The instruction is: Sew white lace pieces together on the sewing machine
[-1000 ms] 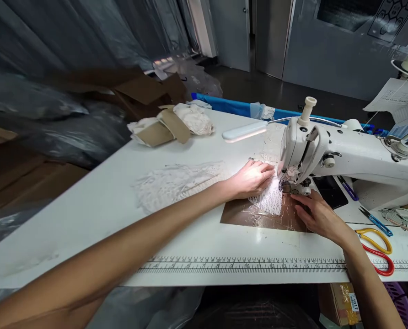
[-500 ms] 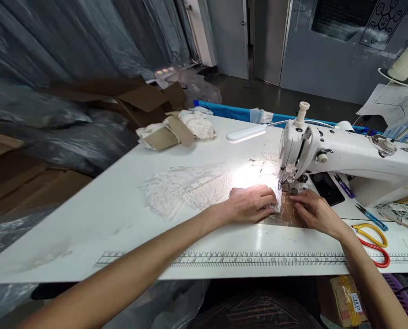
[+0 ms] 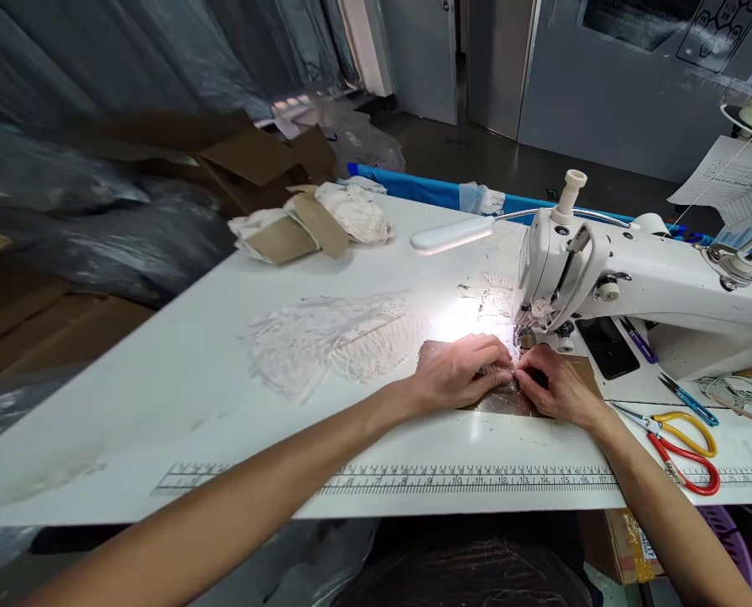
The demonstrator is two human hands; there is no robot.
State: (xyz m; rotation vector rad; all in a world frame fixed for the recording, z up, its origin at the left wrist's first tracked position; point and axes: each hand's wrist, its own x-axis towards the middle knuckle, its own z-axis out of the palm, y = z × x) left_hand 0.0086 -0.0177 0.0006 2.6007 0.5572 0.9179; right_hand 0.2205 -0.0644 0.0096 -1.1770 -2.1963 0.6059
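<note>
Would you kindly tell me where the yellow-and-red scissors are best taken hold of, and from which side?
The scissors lie flat on the table, handle loops toward its right end, blades pointing left toward the right hand. So the best grip is probably on the loops, coming from the right.

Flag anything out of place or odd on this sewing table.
Scissors lie with blades pointing at the right hand, close to its wrist. A lace heap sprawls crumpled beside the left hand. Nothing looks spilled or damaged.

Openwork white lace, glossy table
</note>
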